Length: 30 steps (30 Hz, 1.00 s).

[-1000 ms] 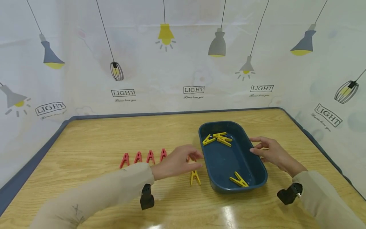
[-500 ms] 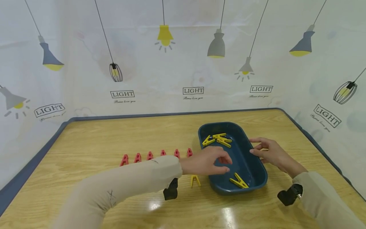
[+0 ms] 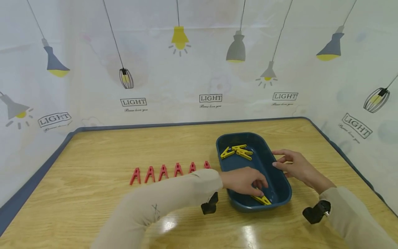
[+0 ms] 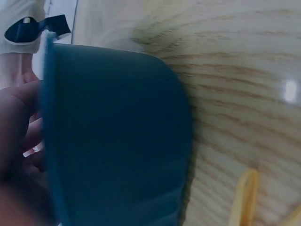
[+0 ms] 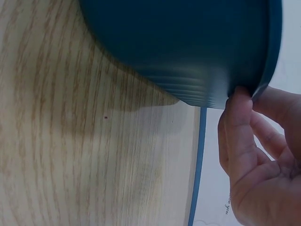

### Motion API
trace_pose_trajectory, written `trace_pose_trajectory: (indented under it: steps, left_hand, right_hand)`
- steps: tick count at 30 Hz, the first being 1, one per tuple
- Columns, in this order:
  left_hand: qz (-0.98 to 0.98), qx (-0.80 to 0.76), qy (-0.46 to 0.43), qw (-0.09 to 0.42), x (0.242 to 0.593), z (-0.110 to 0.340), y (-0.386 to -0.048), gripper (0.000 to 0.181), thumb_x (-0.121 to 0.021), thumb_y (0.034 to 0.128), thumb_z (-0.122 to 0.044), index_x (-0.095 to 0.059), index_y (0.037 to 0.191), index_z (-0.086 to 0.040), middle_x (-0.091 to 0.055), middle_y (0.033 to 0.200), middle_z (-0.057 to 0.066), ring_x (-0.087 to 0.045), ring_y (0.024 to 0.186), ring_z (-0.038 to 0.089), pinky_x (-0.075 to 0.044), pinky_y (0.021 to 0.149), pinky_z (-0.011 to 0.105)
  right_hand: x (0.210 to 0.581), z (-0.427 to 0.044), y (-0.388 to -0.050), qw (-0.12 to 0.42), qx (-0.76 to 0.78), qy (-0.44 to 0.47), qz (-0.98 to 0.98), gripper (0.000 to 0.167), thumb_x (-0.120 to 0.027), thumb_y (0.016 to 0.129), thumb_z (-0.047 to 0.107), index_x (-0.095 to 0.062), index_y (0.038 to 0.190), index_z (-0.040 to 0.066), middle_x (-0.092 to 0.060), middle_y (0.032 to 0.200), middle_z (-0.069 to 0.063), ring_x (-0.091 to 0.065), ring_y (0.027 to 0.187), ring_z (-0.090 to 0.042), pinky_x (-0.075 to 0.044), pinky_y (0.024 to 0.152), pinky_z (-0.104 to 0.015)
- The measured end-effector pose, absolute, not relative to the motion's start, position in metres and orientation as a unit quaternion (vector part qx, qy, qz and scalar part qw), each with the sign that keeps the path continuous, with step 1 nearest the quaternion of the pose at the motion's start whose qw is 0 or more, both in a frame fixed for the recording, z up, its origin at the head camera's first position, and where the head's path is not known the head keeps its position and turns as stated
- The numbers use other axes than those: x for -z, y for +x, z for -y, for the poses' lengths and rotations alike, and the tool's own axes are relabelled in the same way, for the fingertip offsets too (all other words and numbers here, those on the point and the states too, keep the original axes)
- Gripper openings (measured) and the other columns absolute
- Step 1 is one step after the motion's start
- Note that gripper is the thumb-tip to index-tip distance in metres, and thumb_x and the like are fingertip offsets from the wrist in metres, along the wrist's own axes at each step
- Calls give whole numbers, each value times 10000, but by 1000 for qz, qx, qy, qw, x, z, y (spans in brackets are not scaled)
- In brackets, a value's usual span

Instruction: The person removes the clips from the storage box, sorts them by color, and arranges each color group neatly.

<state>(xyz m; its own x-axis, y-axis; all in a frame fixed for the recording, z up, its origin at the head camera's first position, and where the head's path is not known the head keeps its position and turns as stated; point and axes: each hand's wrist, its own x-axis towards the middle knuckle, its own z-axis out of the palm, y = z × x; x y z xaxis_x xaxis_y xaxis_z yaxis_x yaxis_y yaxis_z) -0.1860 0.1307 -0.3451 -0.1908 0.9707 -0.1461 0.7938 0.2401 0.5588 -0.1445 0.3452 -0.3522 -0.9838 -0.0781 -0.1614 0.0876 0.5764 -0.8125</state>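
A dark blue bin (image 3: 259, 208) stands on the table. My left hand (image 3: 244, 180) reaches over its near left rim, thumb and fingers curved with a gap between them, just above a yellow clothespin (image 3: 264, 201) on the bin floor; whether they touch it is hard to tell. More yellow clothespins (image 3: 242, 152) lie at the bin's far end. My right hand (image 3: 298, 168) holds the bin's right rim; in the right wrist view its fingers (image 5: 241, 113) press the outer wall. In the left wrist view the bin wall (image 4: 117, 132) hides the left fingertips.
Several red clothespins (image 3: 163, 172) stand in a row left of the bin, the rightmost partly behind the left sleeve. A yellow clothespin (image 4: 244, 200) lies on the table beside the bin in the left wrist view. A patterned cloth wall (image 3: 174, 76) rises behind the wooden table (image 3: 109, 148).
My left hand has moved right, from beside the bin to inside it, lowering toward the near yellow clothespin. The left sleeve now covers the yellow clothespin on the table. My right hand stays put.
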Motion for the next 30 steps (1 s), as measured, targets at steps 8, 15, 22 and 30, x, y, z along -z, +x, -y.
trace_pose_trajectory:
  steps: [8, 15, 22, 30]
  left_hand:
    - [-736, -138, 617, 243, 360, -140, -189, 320, -592, 858, -162, -570, 1161, -62, -563, 1095, 10, -533, 941, 24, -364, 763, 68]
    - [-729, -82, 646, 210, 361, -147, -186, 300, -600, 853, -184, -599, 1142, -101, -567, 1116, -19, -495, 1014, 30, -324, 843, 84]
    - [-726, -73, 652, 204, 363, -148, -187, 292, -618, 839, -162, -611, 1125, -100, -583, 1081, -23, -507, 970, 29, -336, 819, 84]
    - [-729, -103, 632, 243, 367, -148, -191, 241, -635, 824, -135, -639, 1061, -94, -621, 987, -37, -531, 844, -7, -373, 721, 75]
  right_hand:
    - [355, -348, -144, 89, 456, 5, -886, 565, -553, 883, 243, -328, 1346, 9, -538, 1011, -185, -569, 854, -241, -502, 662, -384]
    - [353, -347, -144, 88, 457, 1, -885, 561, -544, 889, 239, -322, 1345, -1, -534, 1011, -192, -569, 845, -240, -502, 662, -381]
    - [351, -345, -143, 90, 456, 6, -885, 556, -549, 887, 228, -329, 1342, -1, -542, 1003, -186, -570, 846, -236, -501, 658, -375]
    - [350, -344, -144, 92, 457, 10, -885, 559, -554, 883, 238, -335, 1341, 4, -544, 992, -175, -565, 856, -236, -500, 662, -379]
